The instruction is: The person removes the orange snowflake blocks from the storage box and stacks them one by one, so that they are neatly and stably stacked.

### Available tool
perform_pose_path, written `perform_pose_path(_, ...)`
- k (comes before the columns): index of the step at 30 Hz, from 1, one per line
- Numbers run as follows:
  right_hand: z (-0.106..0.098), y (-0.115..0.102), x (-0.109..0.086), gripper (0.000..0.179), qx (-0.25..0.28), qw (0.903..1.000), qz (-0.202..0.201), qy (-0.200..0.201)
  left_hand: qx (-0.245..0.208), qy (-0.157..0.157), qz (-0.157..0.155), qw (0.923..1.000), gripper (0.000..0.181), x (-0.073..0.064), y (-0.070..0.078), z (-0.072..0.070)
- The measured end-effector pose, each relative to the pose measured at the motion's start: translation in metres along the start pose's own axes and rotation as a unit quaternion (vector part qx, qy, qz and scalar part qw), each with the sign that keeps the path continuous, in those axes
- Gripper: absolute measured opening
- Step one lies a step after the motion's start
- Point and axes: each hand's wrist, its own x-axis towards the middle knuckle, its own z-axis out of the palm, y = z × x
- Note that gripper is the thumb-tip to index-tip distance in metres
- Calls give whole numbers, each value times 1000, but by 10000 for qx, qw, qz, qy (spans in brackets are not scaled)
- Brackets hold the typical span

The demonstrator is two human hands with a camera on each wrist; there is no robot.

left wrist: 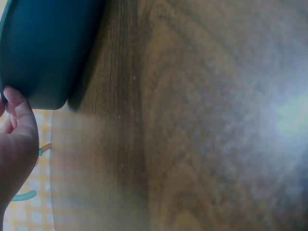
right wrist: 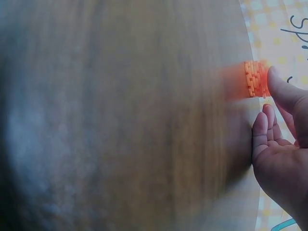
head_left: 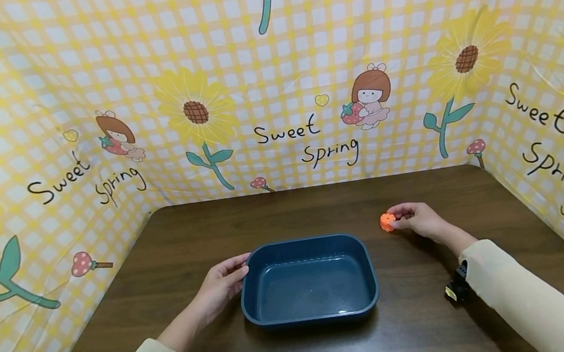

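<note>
A dark blue rectangular basin point(head_left: 312, 316) stands on the wooden table, its inside bare. At its left rim my left hand point(head_left: 221, 284) pinches the wall near the far corner. The left wrist view shows the thumb of that hand point(left wrist: 19, 144) against the side of the basin point(left wrist: 48, 53). Beyond the basin, to the right, my right hand point(head_left: 421, 221) pinches a small orange round piece point(head_left: 387, 222) between thumb and fingers. In the right wrist view this orange piece point(right wrist: 255, 79) has a brick-like, notched surface, with the thumb of the right hand point(right wrist: 284, 139) against it.
The brown wooden table point(head_left: 205, 223) reaches back to a yellow checked cloth point(head_left: 288, 84) that hangs behind it and along both sides. Small dark cameras sit at both wrists, one by the right sleeve point(head_left: 517, 289).
</note>
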Motion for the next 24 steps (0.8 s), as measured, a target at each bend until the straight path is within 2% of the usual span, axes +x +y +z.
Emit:
perform_pose_path(14,-1,1,2,41,3,10000,52,-15,-48,26,34,10000,46,1,-1,0)
perform_pose_path(24,-4,-4,0,45,157,9997,-138,98,-164,-4,-4,9999,47,2,-3,-1)
